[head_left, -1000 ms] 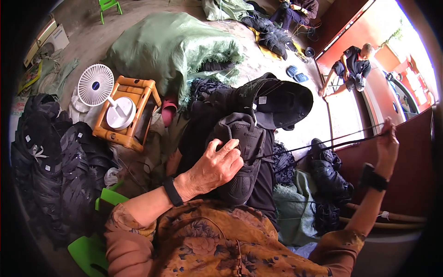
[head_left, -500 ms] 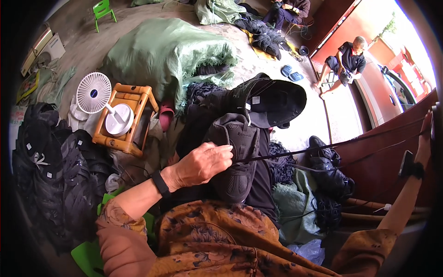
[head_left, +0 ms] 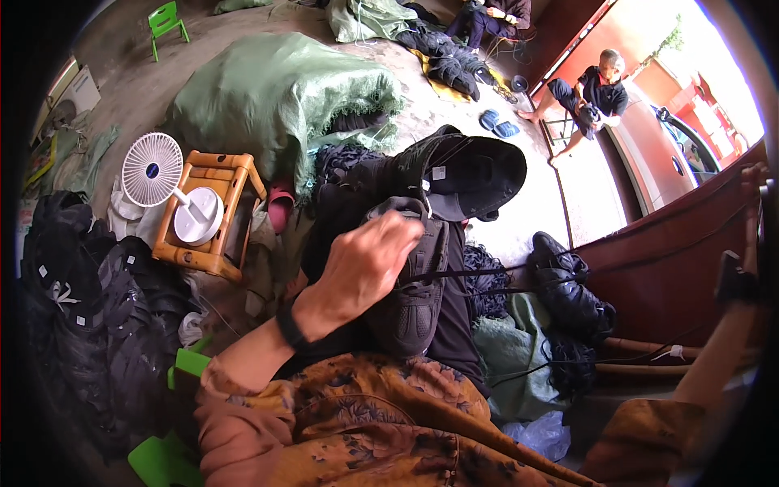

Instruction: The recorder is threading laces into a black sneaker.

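A dark grey sneaker (head_left: 412, 312) lies on my lap, toe toward me. Over its tongue and eyelets is my left hand (head_left: 369, 260), fingers bent and pressed together; their tips are blurred, and what they pinch is hidden. From the eyelets, long black shoelaces (head_left: 505, 274) stretch to the far right. There my right hand (head_left: 755, 203), arm extended and smeared at the picture's edge, holds their far ends. Just beyond the sneaker rests a hollow black shoe piece (head_left: 480, 177) with a white tag inside.
Black shoes (head_left: 105, 316) are heaped at the left, beside a bamboo stool (head_left: 199, 256) bearing a white fan (head_left: 154, 170). Ahead stands a large green sack (head_left: 243, 97). More black shoes (head_left: 568, 288) and bundled laces (head_left: 485, 284) lie right. A person (head_left: 600, 93) sits by the doorway.
My left hand has risen from the laces' side toward the sneaker's tongue. My right hand stays far out at the right, the laces still stretched. The whole view has shifted slightly.
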`<move>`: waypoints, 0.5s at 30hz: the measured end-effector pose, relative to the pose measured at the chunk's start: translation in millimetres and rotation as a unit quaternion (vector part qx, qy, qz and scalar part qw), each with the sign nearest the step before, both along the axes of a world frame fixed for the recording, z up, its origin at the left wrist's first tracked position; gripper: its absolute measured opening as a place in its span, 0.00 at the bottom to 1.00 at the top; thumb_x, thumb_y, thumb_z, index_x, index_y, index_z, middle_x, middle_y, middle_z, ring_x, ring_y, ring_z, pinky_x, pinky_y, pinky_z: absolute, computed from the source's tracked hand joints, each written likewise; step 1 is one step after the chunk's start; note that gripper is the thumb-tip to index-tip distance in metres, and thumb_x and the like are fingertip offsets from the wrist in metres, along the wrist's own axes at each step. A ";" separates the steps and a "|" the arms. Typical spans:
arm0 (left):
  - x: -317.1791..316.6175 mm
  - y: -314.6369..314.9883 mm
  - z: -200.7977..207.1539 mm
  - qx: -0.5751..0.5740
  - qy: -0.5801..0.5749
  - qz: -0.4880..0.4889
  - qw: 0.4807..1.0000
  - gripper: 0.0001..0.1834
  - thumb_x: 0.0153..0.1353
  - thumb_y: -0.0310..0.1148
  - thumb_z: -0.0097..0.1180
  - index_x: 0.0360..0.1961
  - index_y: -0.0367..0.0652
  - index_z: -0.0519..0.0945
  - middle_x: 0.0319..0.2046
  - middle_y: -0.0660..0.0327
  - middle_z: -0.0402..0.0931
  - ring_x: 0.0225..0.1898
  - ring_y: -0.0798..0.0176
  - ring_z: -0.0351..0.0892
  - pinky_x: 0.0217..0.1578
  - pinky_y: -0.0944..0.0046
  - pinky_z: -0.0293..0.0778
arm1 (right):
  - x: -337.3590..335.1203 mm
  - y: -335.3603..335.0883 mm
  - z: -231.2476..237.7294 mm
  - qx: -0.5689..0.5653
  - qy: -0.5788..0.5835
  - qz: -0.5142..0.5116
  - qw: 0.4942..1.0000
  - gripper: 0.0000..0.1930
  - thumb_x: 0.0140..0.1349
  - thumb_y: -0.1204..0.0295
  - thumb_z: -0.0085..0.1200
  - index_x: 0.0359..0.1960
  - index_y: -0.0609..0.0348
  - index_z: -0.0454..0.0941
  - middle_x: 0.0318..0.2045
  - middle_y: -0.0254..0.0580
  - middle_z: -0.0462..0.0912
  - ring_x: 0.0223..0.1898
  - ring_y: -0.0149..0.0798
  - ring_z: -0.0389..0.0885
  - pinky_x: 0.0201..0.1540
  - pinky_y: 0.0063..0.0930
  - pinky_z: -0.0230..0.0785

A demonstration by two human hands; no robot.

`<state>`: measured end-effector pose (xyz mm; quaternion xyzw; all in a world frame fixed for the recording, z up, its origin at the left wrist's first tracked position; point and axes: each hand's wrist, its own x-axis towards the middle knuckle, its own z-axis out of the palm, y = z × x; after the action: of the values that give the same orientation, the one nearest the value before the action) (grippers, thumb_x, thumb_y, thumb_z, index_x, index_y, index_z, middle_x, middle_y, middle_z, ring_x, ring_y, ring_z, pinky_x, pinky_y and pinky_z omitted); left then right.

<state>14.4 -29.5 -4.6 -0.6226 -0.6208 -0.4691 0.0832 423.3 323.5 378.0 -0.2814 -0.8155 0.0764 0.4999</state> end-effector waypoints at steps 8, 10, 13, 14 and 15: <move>24.8 -38.0 -41.9 -0.054 0.178 0.023 0.982 0.15 0.46 0.22 0.61 0.39 0.37 0.77 0.38 0.59 0.72 0.40 0.58 0.77 0.36 0.65 0.80 | -79.4 -1.8 -317.9 -0.400 0.102 0.159 0.897 0.07 0.67 0.68 0.49 0.33 0.54 0.75 0.24 0.28 0.70 0.25 0.23 0.66 0.31 0.17 0.62; 25.0 -33.4 -43.9 -0.054 0.199 0.022 0.978 0.13 0.46 0.21 0.60 0.37 0.37 0.78 0.35 0.59 0.73 0.39 0.58 0.78 0.35 0.66 0.80 | -122.9 -70.1 -357.3 -0.512 0.044 0.168 0.841 0.13 0.70 0.62 0.47 0.32 0.54 0.77 0.19 0.26 0.67 0.20 0.21 0.61 0.24 0.17 0.56; 25.0 -27.8 -42.8 -0.032 0.130 0.039 0.990 0.12 0.45 0.19 0.60 0.34 0.38 0.79 0.33 0.60 0.73 0.36 0.59 0.78 0.32 0.66 0.80 | -186.2 -141.9 -390.8 -0.566 -0.117 0.224 0.785 0.10 0.69 0.67 0.48 0.34 0.60 0.75 0.23 0.33 0.77 0.16 0.21 0.62 0.18 0.17 0.54; 26.3 -26.9 -42.5 -0.019 0.131 0.037 0.990 0.12 0.45 0.19 0.60 0.34 0.38 0.79 0.33 0.60 0.73 0.36 0.59 0.78 0.32 0.66 0.80 | -198.1 -159.5 -396.7 -0.516 -0.176 0.239 0.804 0.10 0.70 0.69 0.46 0.33 0.61 0.75 0.21 0.32 0.74 0.16 0.22 0.63 0.18 0.18 0.55; 28.5 -26.2 -42.6 -0.013 0.094 0.046 0.994 0.13 0.44 0.18 0.61 0.34 0.39 0.78 0.33 0.60 0.73 0.35 0.59 0.78 0.31 0.65 0.79 | -206.7 -166.7 -397.6 -0.487 -0.262 0.236 0.799 0.09 0.70 0.69 0.46 0.34 0.61 0.74 0.22 0.32 0.74 0.16 0.22 0.64 0.19 0.18 0.55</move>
<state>42.9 -55.6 -47.2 -0.6355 -0.6443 -0.3961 0.1552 216.5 156.8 -19.6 -0.2958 -0.8120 0.5022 0.0309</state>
